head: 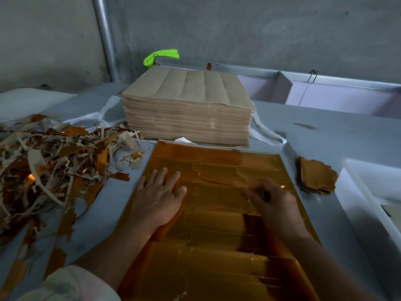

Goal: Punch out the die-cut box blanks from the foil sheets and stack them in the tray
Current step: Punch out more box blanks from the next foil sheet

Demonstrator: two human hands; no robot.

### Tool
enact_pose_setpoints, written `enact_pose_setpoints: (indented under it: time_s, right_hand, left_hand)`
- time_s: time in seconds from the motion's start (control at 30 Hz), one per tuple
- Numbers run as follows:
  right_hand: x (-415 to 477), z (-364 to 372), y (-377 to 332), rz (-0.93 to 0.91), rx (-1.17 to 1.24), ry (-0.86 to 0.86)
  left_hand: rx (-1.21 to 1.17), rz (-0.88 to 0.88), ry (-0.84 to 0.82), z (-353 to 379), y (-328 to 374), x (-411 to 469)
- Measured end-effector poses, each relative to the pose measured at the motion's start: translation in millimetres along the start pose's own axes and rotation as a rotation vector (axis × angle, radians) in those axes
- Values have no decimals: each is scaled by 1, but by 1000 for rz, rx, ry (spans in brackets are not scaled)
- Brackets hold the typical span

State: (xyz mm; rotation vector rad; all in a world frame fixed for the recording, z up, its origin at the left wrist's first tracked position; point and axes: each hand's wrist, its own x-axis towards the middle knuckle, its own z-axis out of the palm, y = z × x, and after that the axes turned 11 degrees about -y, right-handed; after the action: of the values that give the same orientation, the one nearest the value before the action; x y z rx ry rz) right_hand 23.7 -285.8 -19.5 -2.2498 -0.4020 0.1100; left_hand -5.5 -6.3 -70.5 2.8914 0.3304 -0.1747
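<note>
Foil sheet [217, 246] flat, long axis running away toward brown stack [186, 109].

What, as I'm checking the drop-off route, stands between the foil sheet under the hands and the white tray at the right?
A small stack of punched blanks lies between the foil sheet and the tray, toward their far end; nothing else visible stands there.

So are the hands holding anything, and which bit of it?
The right hand pinches the gold foil sheet at a cut edge near its middle, fingertips curled on it. The left hand holds nothing; it lies flat, pressing the sheet down.
</note>
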Motion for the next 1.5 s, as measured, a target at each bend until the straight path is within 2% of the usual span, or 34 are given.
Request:
enact_pose_setpoints:
  time_s: [0.13,0.23,0.4,0.5,0.6,0.67,0.77,0.87,0.97,1.07,1.17,1.3,1.4,1.5]
  right_hand:
    - [4,-10,-7,31,347,179]
    - [4,-14,-18,-3,442,201]
    - [5,-3,-45,-76,472,80]
    - [9,3,-63,-140,494,-17]
    - [16,9,-81,-200,536,-118]
    - [19,14,-92,-234,614,-191]
    - [22,22,-107,-277,763,-292]
    - [25,27,-119,-270,875,-339]
    - [29,28,-123,-231,902,-344]
    - [33,34,-121,-155,824,-238]
    - [38,45,-108,-72,696,-154]
    - [39,65,-79,-46,111,-217]
    - [34,85,-64,-183,-259,-348]
    - [29,101,-55,-291,-522,-350]
  left_hand:
    - [3,7,-11,-1,1,1]
    - [0,3,-22,0,0,1]
    - [-80,10,-51,-7,1,1]
    - [-421,36,13,-25,2,-3]
    - [-548,240,84,-50,14,-11]
    - [-631,409,-25,-66,30,-17]
    - [-823,566,-231,-81,50,-23]
    - [-959,577,-312,-87,54,-26]
    - [-1022,496,-363,-86,52,-24]
    - [-997,347,-374,-85,41,-20]
    - [-997,152,-276,-86,21,-12]
    - [-612,-36,-84,-88,-12,1]
    - [-389,-156,-13,-85,-35,6]
    - [-195,-223,27,-84,-56,2]
